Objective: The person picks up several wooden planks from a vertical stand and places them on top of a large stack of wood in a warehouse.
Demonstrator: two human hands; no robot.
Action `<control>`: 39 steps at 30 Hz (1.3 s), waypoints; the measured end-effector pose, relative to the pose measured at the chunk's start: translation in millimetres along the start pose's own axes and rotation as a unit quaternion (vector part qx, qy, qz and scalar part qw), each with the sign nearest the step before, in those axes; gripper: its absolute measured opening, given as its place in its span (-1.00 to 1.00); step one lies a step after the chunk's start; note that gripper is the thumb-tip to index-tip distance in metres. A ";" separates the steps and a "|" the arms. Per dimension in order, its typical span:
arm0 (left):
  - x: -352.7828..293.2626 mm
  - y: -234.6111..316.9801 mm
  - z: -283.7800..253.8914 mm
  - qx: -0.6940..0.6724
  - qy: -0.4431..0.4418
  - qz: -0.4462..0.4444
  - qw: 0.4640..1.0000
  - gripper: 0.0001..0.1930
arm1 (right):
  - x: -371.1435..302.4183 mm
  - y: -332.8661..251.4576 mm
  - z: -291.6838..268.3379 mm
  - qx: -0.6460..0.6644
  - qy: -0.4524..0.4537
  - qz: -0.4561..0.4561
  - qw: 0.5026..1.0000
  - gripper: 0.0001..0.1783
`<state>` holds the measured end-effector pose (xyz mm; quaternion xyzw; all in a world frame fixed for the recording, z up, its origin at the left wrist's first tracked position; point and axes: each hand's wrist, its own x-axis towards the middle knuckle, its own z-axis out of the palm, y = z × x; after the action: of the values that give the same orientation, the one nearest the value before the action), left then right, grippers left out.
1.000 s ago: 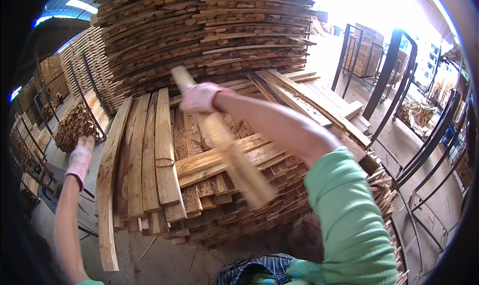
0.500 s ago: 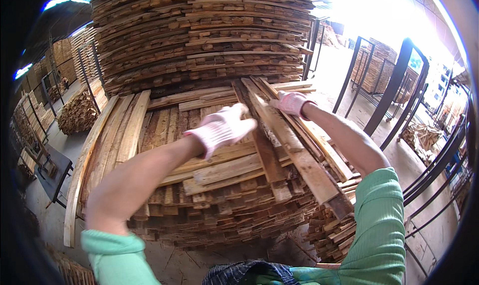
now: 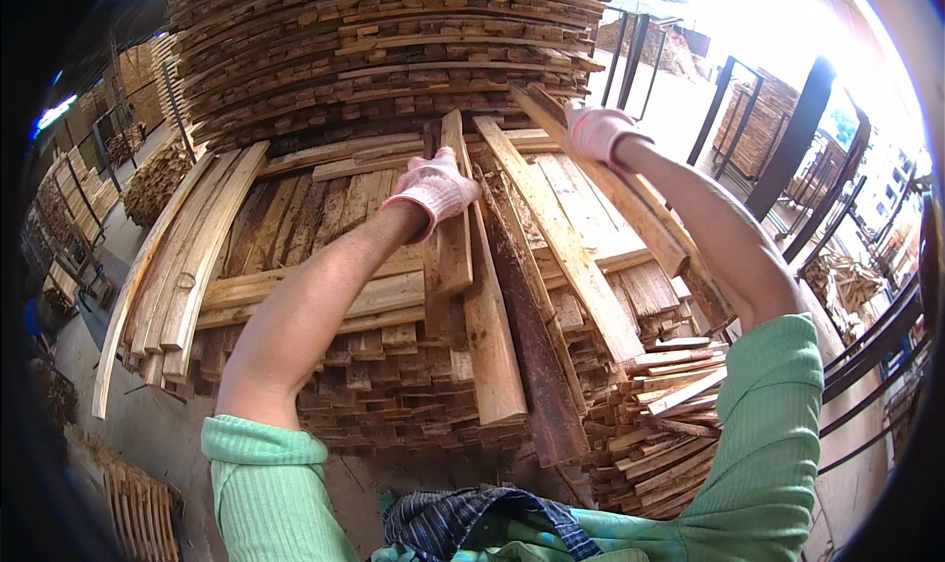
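While both hands work over the low stack of boards (image 3: 374,390), the left hand (image 3: 435,190) is closed around a short board (image 3: 455,252) near the middle of that stack's top, its fingertips partly hidden. It's a pale, straight-edged piece with a square end, pointing toward the wearer. And over at the stack's right side, the right hand (image 3: 600,134) is clamped on a long board (image 3: 638,215), brownish, rough and slanting down to the right.

Between the hands, on top of the stack, look at the mix: a dark board (image 3: 536,385), bark-brown and mottled, pokes out past the near edge, and a pale plank (image 3: 569,252), clean and yellowish, lies at a slant to its right. More light boards (image 3: 212,257) line the stack's left edge, overhanging the front. Behind the stack rises a tall stack (image 3: 394,50); at its near right corner sits a heap of short strips (image 3: 679,444).

Now the change! Half a second ago the loose boards on the stack's right half were bunched together; now they're fanned out, gaps showing. A second ago the left hand was out beyond the stack's left side, free of wood; now it has a board on top.
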<state>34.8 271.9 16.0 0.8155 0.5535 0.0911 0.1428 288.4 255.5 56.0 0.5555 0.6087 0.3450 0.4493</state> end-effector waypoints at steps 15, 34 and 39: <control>-2.2 -63.9 -15.7 -0.317 -0.006 0.025 0.948 -0.28 | 1.6 -58.4 62.8 0.575 0.021 0.162 0.801 -0.21; -33.0 -260.5 -56.1 0.251 0.034 -0.061 0.965 -0.37 | 8.7 -35.9 -175.5 0.763 0.104 0.058 0.635 -0.25; -2.0 -360.5 -55.1 0.306 -0.043 -0.139 0.941 -0.39 | 77.9 -100.8 -289.2 0.776 0.134 -0.019 0.616 -0.38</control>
<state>-298.9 402.3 -52.4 0.7379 0.6557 -0.1390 -0.0784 -15.9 340.6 54.2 0.6332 0.7133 -0.1936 -0.2295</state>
